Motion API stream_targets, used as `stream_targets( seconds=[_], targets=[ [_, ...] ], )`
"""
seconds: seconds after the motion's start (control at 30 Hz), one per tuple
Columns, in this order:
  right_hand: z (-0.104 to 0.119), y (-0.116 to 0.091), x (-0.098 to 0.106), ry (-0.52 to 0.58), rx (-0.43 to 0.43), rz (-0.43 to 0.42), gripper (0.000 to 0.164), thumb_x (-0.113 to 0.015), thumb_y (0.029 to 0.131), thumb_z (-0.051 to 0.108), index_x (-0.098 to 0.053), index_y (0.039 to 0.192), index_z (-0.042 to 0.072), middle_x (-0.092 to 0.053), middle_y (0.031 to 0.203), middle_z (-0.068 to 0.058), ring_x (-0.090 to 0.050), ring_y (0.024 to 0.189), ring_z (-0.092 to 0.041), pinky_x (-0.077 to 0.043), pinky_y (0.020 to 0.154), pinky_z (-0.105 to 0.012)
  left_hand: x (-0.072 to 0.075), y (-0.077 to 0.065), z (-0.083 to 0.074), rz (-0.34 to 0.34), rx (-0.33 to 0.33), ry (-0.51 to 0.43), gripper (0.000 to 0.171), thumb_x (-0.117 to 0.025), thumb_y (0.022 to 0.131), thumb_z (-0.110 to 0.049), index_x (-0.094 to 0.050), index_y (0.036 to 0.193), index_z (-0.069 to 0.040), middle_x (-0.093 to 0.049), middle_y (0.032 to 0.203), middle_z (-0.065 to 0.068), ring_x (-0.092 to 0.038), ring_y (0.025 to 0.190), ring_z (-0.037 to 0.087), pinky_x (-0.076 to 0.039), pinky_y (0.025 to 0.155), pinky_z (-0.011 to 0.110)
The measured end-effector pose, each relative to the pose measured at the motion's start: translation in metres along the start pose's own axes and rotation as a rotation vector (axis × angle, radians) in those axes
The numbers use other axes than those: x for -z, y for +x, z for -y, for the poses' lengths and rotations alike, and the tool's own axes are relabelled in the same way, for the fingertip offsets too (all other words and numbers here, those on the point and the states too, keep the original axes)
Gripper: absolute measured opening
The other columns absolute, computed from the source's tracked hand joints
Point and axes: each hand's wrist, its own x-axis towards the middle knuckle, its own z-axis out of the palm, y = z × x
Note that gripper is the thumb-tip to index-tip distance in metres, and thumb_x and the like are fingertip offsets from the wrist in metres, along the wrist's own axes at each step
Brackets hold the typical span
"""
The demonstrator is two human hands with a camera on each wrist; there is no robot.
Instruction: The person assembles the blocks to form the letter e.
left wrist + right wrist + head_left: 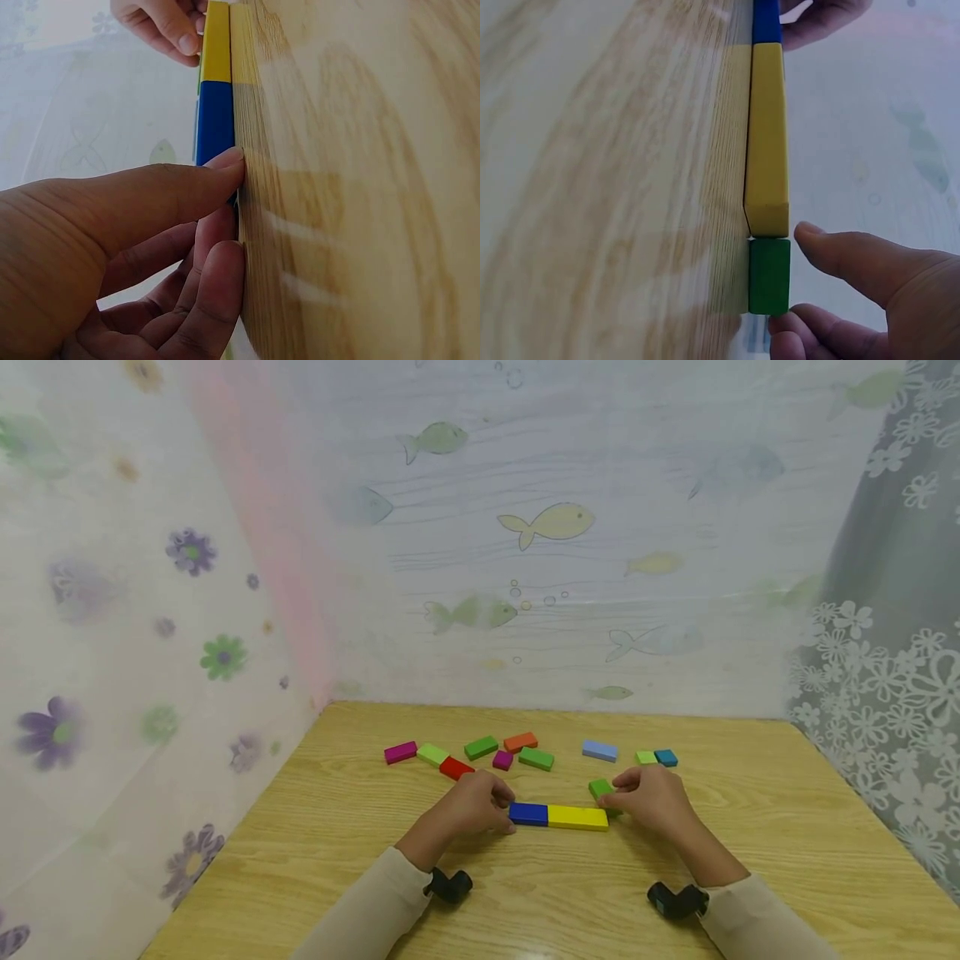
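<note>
From where I stood, two hands were at work on a wooden table (pixel 555 893), both below beige sleeves (pixel 378 897). The left hand (pixel 476 802) pinched the left end of a blue block (pixel 528 814) between thumb and fingers. That block lay end to end with a longer yellow block (pixel 577 817) on its right, the two making a straight row from left to right on the near side of the other pieces.

The right hand (pixel 652 797) was bent over a bright-green block (pixel 599 788), which lay just beside the yellow one's right end, pointing away toward the far side. Thumb and fingertips came down on either side of it; I could not tell whether they actually gripped it.

Farther off, the loose pieces were scattered across the table. On the far left a magenta block (pixel 401 752) lay just beside a lime block (pixel 432 754), with a red block (pixel 456 768) at its near end, close to the left hand. In the far middle were two dark-green blocks (pixel 536 758), an orange block (pixel 521 742) and a small magenta cube (pixel 502 761). To the right came a pale-blue block (pixel 600 751), then a small lime piece (pixel 646 758) beside a teal piece (pixel 666 758). Fish-printed cloth (pixel 555 635) hung behind.
</note>
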Motion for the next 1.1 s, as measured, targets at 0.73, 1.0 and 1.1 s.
stream_targets(
  seconds=[0.73, 1.0, 1.1],
  targets=[
    [-0.009, 0.025, 0.02, -0.028, 0.084, -0.061, 0.061, -0.081, 0.091, 0.032, -0.062, 0.139, 0.0, -0.069, 0.128, -0.021, -0.068, 0.112, -0.039, -0.059, 0.089, -0.05, 0.001, 0.0, 0.0, 0.001, -0.002, -0.007, 0.039, -0.092, 0.078, -0.013, -0.077, 0.114, -0.011, -0.072, 0.105, -0.002, -0.066, 0.1, 0.017, -0.06, 0.088, 0.04],
    [-0.014, 0.045, 0.024, -0.022, 0.051, -0.02, 0.065, -0.079, 0.092, 0.028, -0.056, 0.145, -0.001, -0.056, 0.147, -0.024, -0.066, 0.119, -0.041, -0.057, 0.093, -0.053, 0.001, 0.003, 0.008, 0.01, -0.016, -0.016, 0.038, -0.092, 0.078, -0.017, -0.077, 0.113, -0.013, -0.072, 0.104, -0.004, -0.066, 0.098, 0.015, -0.059, 0.087, 0.038],
    [-0.017, 0.052, 0.023, -0.044, 0.038, 0.003, 0.067, -0.079, 0.092, 0.028, -0.053, 0.147, -0.002, -0.054, 0.149, -0.025, -0.064, 0.122, -0.042, -0.055, 0.097, -0.055, 0.001, 0.004, 0.009, 0.013, -0.014, -0.019, 0.038, -0.092, 0.078, -0.018, -0.077, 0.113, -0.013, -0.072, 0.104, -0.004, -0.066, 0.098, 0.015, -0.059, 0.087, 0.038]
  ],
)
